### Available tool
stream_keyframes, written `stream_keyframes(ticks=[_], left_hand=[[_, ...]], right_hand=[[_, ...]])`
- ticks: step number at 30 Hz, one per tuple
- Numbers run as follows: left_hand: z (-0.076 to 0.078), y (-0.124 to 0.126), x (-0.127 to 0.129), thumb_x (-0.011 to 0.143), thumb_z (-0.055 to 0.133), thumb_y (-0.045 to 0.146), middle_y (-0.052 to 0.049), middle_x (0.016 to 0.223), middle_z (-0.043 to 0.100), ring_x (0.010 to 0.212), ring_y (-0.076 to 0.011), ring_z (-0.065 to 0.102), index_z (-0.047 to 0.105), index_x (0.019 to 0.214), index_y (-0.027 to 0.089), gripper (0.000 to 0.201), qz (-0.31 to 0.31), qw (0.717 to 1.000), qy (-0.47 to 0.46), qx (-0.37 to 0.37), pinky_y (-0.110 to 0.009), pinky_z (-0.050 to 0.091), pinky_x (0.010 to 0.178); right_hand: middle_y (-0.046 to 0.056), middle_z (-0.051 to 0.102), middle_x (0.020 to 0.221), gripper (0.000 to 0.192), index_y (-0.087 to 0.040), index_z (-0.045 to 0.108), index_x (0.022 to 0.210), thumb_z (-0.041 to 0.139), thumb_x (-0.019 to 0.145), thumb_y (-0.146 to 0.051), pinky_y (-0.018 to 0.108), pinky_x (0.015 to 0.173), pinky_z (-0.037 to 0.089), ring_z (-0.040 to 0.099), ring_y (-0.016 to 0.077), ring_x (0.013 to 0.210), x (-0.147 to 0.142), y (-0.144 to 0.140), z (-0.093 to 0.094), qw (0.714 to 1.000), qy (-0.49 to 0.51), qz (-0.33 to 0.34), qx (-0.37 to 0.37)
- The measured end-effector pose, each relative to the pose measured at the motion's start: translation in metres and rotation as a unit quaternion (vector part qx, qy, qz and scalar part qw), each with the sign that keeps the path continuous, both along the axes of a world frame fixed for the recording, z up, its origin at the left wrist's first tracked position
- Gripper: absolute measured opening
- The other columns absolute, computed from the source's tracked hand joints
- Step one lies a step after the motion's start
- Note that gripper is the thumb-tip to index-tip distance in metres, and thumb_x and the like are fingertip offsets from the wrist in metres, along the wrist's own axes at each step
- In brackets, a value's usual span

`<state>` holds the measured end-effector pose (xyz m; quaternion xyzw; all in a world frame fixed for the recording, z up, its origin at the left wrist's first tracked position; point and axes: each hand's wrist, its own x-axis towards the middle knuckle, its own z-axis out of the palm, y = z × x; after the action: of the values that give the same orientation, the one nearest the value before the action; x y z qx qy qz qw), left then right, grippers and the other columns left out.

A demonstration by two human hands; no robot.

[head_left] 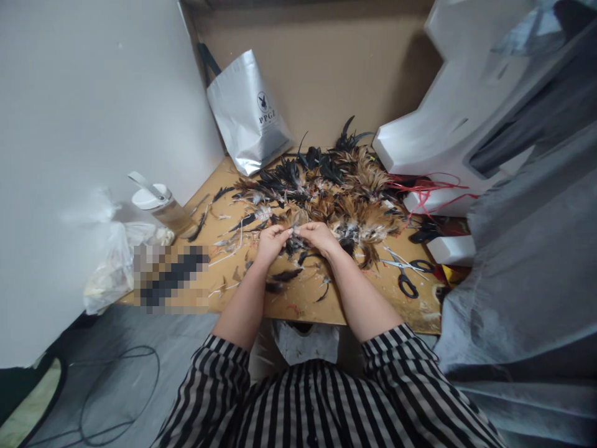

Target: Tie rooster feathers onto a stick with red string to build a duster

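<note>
My left hand (273,241) and my right hand (319,236) meet at the fingertips over the wooden table, both closed in a pinch. Between them is a small greyish feather (293,231), mostly covered by the fingers. Just beyond lies a wide heap of brown and black feathers (368,214), with some bunches pale at the base. Loose dark feathers (285,274) are scattered below my wrists. Scissors (403,269) with black handles lie partly spread to the right of my right forearm.
A silver tote bag (247,115) leans at the back. A lidded jug (163,202) and a filled plastic bag (124,255) stand at left. Red strings (424,193) lie by white foam blocks (451,250) at right. A grey cloth (532,261) hangs beside the table (326,305).
</note>
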<state>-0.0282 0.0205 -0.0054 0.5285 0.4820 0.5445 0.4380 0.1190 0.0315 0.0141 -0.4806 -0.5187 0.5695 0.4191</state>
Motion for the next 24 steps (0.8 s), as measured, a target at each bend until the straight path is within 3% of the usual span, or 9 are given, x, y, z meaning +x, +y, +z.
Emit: stream_keyframes(ticks=[5, 10, 15, 24], left_hand=[[0.0, 0.001, -0.002, 0.064, 0.067, 0.037, 0.005, 0.042, 0.045, 0.036, -0.0042, 0.034, 0.055, 0.058, 0.014, 0.026, -0.001, 1.0, -0.005, -0.011, -0.017, 0.023, 0.037], [0.004, 0.001, -0.003, 0.066, 0.065, 0.037, -0.001, 0.064, 0.061, 0.04, -0.0041, 0.041, 0.062, 0.082, 0.014, 0.027, -0.01, 0.998, -0.066, -0.011, -0.017, 0.026, 0.036], [0.007, -0.002, -0.003, 0.065, 0.066, 0.036, -0.004, 0.068, 0.064, 0.042, -0.0044, 0.044, 0.064, 0.077, 0.013, 0.026, -0.049, 0.997, -0.055, -0.025, -0.018, 0.029, 0.037], [0.009, -0.006, -0.003, 0.064, 0.067, 0.036, -0.001, 0.05, 0.057, 0.037, -0.0044, 0.039, 0.065, 0.071, 0.013, 0.023, -0.095, 0.994, -0.029, -0.05, -0.018, 0.029, 0.036]], right_hand=[[-0.006, 0.048, 0.045, 0.026, -0.013, 0.062, 0.065, 0.069, 0.056, -0.036, 0.018, 0.042, 0.028, 0.036, 0.004, 0.041, -0.001, -0.001, -0.002, 0.998, -0.039, 0.03, 0.04], [-0.005, 0.052, 0.049, 0.029, -0.016, 0.056, 0.065, 0.071, 0.053, -0.038, 0.018, 0.038, 0.027, 0.042, 0.0056, 0.04, -0.001, 0.003, -0.002, 0.997, 0.077, 0.009, 0.0], [-0.005, 0.053, 0.05, 0.032, -0.016, 0.055, 0.064, 0.073, 0.052, -0.039, 0.017, 0.038, 0.026, 0.042, 0.0053, 0.041, -0.002, 0.003, 0.0, 0.992, 0.122, -0.011, 0.003], [-0.007, 0.045, 0.045, 0.03, -0.016, 0.057, 0.063, 0.072, 0.053, -0.04, 0.019, 0.039, 0.022, 0.034, 0.0043, 0.039, -0.005, 0.0, -0.001, 0.995, 0.102, -0.011, 0.014]])
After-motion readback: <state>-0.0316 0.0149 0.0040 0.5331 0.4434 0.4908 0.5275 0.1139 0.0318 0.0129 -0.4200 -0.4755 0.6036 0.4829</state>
